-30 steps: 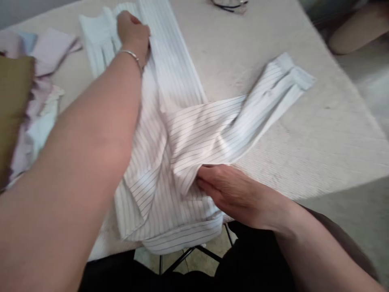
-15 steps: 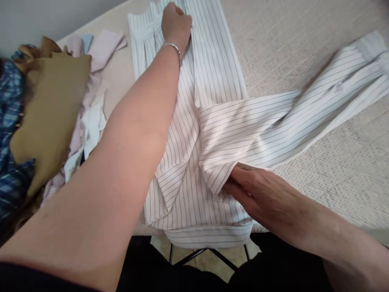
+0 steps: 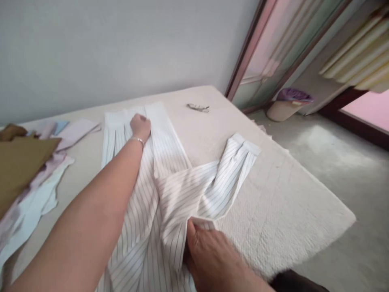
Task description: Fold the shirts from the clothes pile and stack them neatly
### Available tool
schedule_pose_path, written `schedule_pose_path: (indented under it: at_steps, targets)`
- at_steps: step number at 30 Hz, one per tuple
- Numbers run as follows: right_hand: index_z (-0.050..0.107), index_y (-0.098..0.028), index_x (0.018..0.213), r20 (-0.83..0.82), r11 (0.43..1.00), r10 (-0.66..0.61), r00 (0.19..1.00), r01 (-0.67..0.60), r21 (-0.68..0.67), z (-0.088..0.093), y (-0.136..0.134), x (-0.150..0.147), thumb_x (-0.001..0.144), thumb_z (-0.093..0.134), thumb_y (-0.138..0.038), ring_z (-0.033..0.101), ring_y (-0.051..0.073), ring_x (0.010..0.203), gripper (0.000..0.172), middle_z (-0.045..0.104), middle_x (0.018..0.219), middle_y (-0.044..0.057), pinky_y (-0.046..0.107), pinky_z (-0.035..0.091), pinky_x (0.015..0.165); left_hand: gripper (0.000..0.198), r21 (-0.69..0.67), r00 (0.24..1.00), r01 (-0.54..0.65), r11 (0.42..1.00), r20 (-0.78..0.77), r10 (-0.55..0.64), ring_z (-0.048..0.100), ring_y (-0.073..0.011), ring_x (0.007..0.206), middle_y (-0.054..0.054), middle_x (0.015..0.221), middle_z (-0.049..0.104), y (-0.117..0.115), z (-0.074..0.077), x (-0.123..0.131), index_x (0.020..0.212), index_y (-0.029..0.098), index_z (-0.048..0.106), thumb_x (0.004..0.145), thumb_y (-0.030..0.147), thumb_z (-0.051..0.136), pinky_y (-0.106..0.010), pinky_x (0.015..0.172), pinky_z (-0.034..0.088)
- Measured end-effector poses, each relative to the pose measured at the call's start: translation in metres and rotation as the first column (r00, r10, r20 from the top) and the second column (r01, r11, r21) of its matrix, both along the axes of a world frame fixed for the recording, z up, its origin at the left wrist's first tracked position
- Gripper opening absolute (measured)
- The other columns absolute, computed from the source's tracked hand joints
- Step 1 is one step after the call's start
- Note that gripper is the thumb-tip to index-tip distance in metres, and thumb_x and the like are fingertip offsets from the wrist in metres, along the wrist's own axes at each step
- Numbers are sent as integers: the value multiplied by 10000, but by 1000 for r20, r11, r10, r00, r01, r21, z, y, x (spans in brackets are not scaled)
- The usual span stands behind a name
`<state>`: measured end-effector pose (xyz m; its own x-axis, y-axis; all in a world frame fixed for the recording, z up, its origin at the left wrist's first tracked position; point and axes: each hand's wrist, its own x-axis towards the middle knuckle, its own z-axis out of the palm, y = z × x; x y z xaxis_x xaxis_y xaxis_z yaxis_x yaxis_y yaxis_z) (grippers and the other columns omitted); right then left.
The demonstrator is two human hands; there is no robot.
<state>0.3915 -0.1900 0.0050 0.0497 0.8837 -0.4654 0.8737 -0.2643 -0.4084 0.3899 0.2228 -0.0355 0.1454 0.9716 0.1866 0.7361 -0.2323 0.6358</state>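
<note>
A white shirt with thin dark stripes [image 3: 170,190] lies lengthwise on the beige padded table [image 3: 273,202]. My left hand [image 3: 140,125], a thin bracelet on its wrist, is closed in a fist pressing on the shirt's far end. At the near edge my right hand [image 3: 206,251] is closed, pinching the fold where the sleeve [image 3: 231,166] joins the body. The sleeve stretches out to the right, cuff flat on the table.
A heap of clothes, tan [image 3: 18,166], pink and white, lies at the table's left. Glasses [image 3: 198,107] rest near the far edge. A grey wall stands behind. To the right is bare floor, a tan bin with a purple top [image 3: 288,103] and a doorway.
The camera has tilted up, so the wall and doorway now show. My right hand has shifted from lying under the sleeve to pinching its fold. My left hand stays on the far end.
</note>
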Motion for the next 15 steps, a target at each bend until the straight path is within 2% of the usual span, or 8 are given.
schedule_pose_path:
  at_steps: [2, 4, 6, 7, 9, 10, 12, 15]
  targets:
    - [580, -160, 1139, 66, 997, 64, 996, -66, 37, -10, 2, -4, 779, 594, -151, 693, 262, 790, 361, 716, 979, 106, 319, 395, 572, 247, 26, 992, -41, 999, -117, 43, 615, -320, 1076, -209, 1121, 647, -9, 5, 9, 1085, 93, 595, 840, 116, 591, -452, 956, 460]
    - [583, -170, 1155, 131, 992, 86, 988, -97, 85, -18, 2, -7, 793, 579, -133, 701, 252, 734, 363, 726, 910, 93, 303, 368, 530, 342, 99, 982, 9, 995, -189, 10, 602, -360, 1135, -254, 1249, 600, -33, 13, 30, 1200, 95, 572, 860, 127, 565, -487, 951, 467]
    - [592, -189, 1133, 178, 986, 61, 982, -87, 139, -26, 1, -9, 820, 551, -99, 700, 241, 669, 328, 725, 841, 79, 296, 343, 501, 311, 123, 968, 154, 980, -216, -125, 603, -348, 1164, -221, 1278, 603, -70, 22, 62, 1211, 145, 594, 910, 170, 519, -474, 968, 463]
    - [599, -196, 1115, 185, 983, 46, 982, -78, 169, -31, -1, -10, 834, 542, -93, 698, 240, 643, 304, 723, 822, 76, 295, 334, 490, 247, 100, 951, 239, 966, -224, -212, 627, -325, 1128, -184, 1201, 648, -93, 26, 80, 1137, 176, 635, 926, 204, 508, -449, 962, 469]
    - [612, -199, 1110, 185, 974, 29, 982, -70, 217, -41, -4, -13, 860, 532, -93, 693, 238, 612, 284, 722, 810, 78, 293, 330, 481, 278, -134, 810, 517, 845, -243, -534, 611, -332, 1185, -202, 1183, 668, -140, 29, 115, 1128, 179, 658, 971, 272, 449, -455, 995, 451]
    - [619, -199, 1133, 185, 969, 28, 982, -72, 235, -47, -6, -14, 872, 522, -89, 691, 235, 608, 299, 724, 811, 80, 290, 336, 485, 260, -189, 762, 574, 797, -235, -604, 627, -326, 1167, -202, 1160, 684, -163, 29, 130, 1095, 186, 679, 951, 313, 503, -433, 981, 463]
    - [643, -200, 1159, 173, 960, 20, 985, -67, 273, -57, -8, -15, 886, 511, -84, 701, 235, 645, 324, 736, 852, 94, 289, 365, 515, 252, -271, 699, 628, 729, -214, -682, 665, -329, 1103, -224, 1143, 694, -198, 25, 154, 1065, 175, 700, 876, 319, 616, -411, 915, 495]
    - [696, -207, 1135, 93, 938, 6, 996, -38, 346, -60, -8, -13, 876, 535, -98, 729, 255, 838, 323, 755, 984, 120, 300, 433, 625, 229, -341, 672, 648, 681, -163, -722, 672, -349, 1090, -258, 1113, 696, -227, 19, 169, 1018, 152, 702, 811, 230, 646, -433, 894, 501]
